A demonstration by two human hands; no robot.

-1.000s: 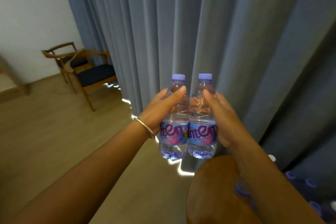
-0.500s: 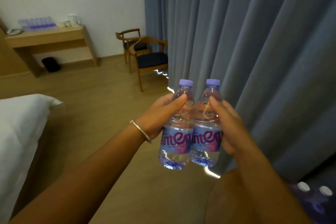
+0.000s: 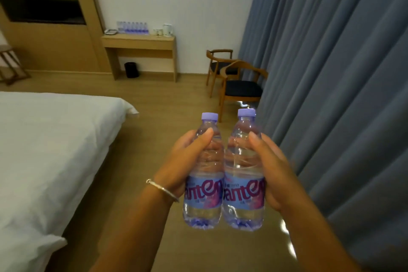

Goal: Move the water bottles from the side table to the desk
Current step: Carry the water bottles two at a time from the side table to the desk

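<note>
I carry two clear water bottles with purple caps and purple-pink labels, upright and side by side in front of me. My left hand [image 3: 187, 161] grips the left bottle [image 3: 204, 196] around its upper body. My right hand [image 3: 271, 172] grips the right bottle [image 3: 242, 196] the same way. The wooden desk [image 3: 141, 43] stands against the far wall across the room. A row of several similar bottles [image 3: 132, 28] stands on its top. The side table is out of view.
A white bed [image 3: 48, 150] fills the left side. Two wooden chairs [image 3: 238, 81] stand by the blue curtain [image 3: 331, 84] on the right. A kettle and cups [image 3: 164, 30] sit on the desk, a dark bin [image 3: 131, 70] under it. Bare wooden floor leads to the desk.
My view has swung left from the curtain and side table toward the room. The desk and bed have come into sight. Both hands keep the same grip on the bottles.
</note>
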